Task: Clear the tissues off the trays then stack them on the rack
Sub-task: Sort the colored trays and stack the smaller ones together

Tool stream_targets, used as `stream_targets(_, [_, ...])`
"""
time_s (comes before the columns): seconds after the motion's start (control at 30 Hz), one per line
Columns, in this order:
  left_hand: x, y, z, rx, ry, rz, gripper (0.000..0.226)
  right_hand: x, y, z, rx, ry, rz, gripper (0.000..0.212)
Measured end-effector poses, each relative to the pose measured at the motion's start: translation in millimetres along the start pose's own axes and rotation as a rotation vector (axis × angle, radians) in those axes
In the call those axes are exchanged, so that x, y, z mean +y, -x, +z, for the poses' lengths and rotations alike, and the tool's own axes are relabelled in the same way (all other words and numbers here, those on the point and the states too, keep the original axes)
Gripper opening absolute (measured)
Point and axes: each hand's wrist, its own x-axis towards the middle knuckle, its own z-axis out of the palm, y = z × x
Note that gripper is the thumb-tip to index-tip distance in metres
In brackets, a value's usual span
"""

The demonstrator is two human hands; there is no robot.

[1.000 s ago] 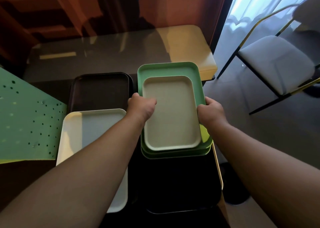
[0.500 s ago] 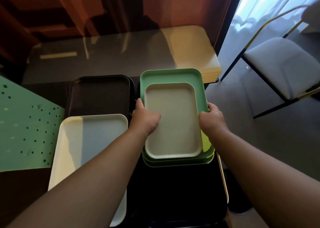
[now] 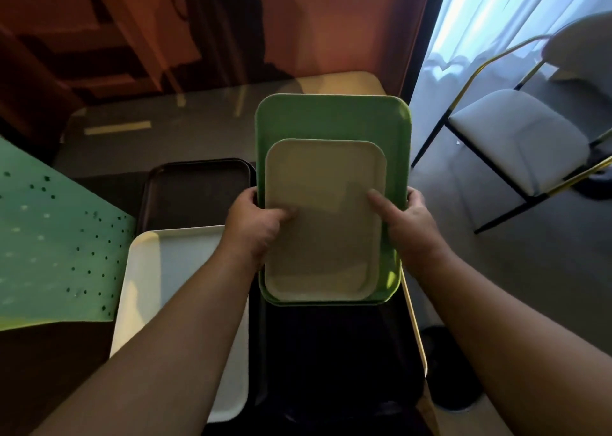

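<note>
both hands have raised the stack: left hand and right hand grip the green tray, thumbs pinning the beige tray so it can't slide. it hangs above the dark tray, no tissues on it.

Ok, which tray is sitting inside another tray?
The small beige tray, nested in the green tray that both hands hold; the white and dark trays lie separately.

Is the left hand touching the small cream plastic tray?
Touching. In the head view the left hand grips the stack's edge, its thumb lying on the small cream plastic tray inside the green rectangular tray.
</note>
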Motion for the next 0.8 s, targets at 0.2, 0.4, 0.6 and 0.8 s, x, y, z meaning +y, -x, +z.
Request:
stream_targets(0.2, [0.5, 21.7, -7.3, -0.006, -0.107, 0.319, 0.066, 8.0, 18.3, -8.6, 0.031, 0.209, -0.335, 0.081])
stream_targets(0.4, [-17.3, 42.1, -2.9, -0.031, 0.004, 0.557, 0.068, 22.2, 28.6, -19.0, 0.049, 0.251, -0.535, 0.071])
stream_targets(0.6, [-19.7, 48.0, -4.8, -0.027, -0.053, 0.585, 0.074, 37.1, 32.9, -18.4, 0.112, 0.289, -0.508, 0.064])
stream_targets(0.8, [-30.7, 51.0, -8.2, -0.052, -0.139, 0.486, 0.061, 52.7, 41.7, -22.3, 0.147, 0.351, -0.47, 0.06])
